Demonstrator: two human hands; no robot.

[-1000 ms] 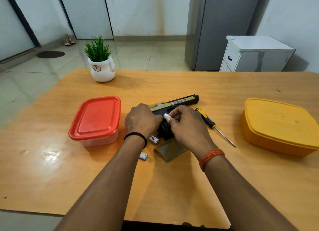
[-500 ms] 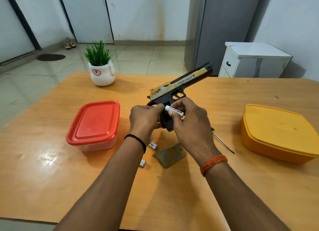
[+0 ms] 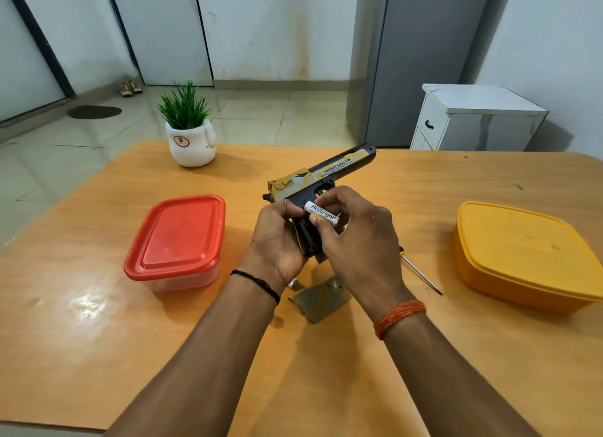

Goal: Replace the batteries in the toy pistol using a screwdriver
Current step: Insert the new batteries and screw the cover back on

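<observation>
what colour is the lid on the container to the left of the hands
The lid is red, on a clear container; the head view, the only one, shows it plainly.

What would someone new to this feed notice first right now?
Mid-table, the left hand grips the black-and-gold toy pistol, raised off the table, while the right hand pinches a white Heybright battery at its grip. A red-lidded container sits left, a yellow container right.

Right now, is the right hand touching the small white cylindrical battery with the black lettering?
Touching. The head view shows the right hand pinching the white battery between thumb and fingertips, just above the grip of the black-and-yellow toy pistol.
</observation>
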